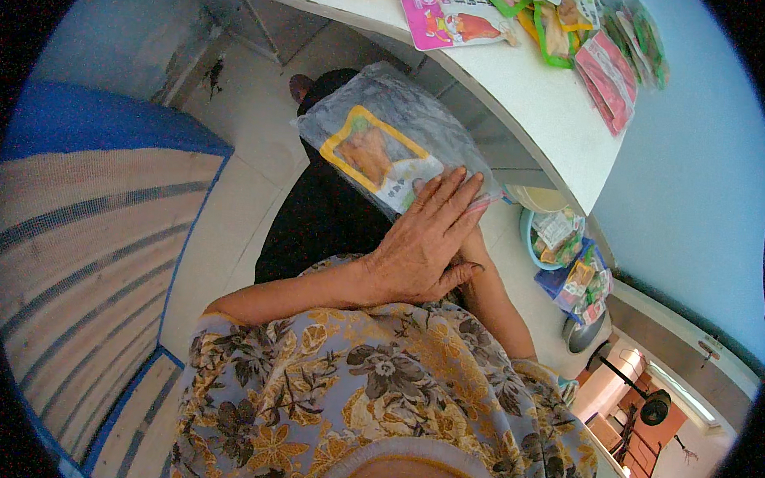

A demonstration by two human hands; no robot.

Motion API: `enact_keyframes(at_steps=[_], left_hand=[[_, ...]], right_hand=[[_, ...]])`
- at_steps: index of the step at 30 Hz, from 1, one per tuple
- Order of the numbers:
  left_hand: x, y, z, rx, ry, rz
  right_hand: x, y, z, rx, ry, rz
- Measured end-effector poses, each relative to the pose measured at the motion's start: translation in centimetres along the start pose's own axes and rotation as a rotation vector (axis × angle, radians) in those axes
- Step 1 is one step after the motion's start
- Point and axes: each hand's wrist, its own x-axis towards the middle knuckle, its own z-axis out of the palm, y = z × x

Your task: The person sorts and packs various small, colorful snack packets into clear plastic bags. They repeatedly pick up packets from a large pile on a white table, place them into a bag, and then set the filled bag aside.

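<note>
A clear plastic bag (400,104) lies slanted over my dark-trousered leg, its far end pointing up and left. Through its film shows a yellow-framed food packet (371,151) with a picture of brown food. My left hand (420,240) presses palm down across the bag's near right end, fingers straight and close together, thumb out to the right. Beside a red strip at the bag's edge, my right hand (472,241) is mostly hidden beneath the left one; only its wrist side and forearm show, so its fingers cannot be judged.
A white table (538,124) curves overhead, bearing a pink food pouch (456,19) and several green-edged pouches (554,36). Right, on the floor, are a light-blue basin (527,234) of packets, a blue bag (561,289) and a dark pan (584,331). A blue-edged mesh frame (105,229) stands left.
</note>
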Motion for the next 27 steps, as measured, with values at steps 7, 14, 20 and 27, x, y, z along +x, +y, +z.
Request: enact_keyframes(at_steps=[7,14,20,27], left_hand=[[-0.4,0.8,1.0,0.025,0.042,-0.012],[-0.4,0.8,1.2,0.033,0.092,-0.051],[-0.5,0.7,1.7,0.019,0.095,-0.047],[0.1,1.0,1.0,0.064,-0.035,-0.055]], right_hand=[[0.0,-0.3,-0.9,0.05,-0.05,0.03],[-0.6,0.1,-1.6,0.033,-0.104,0.033],[-0.5,0.2,-1.3,-0.042,-0.098,-0.014],[0.4,1.3,0.4,-0.267,0.004,-0.221]])
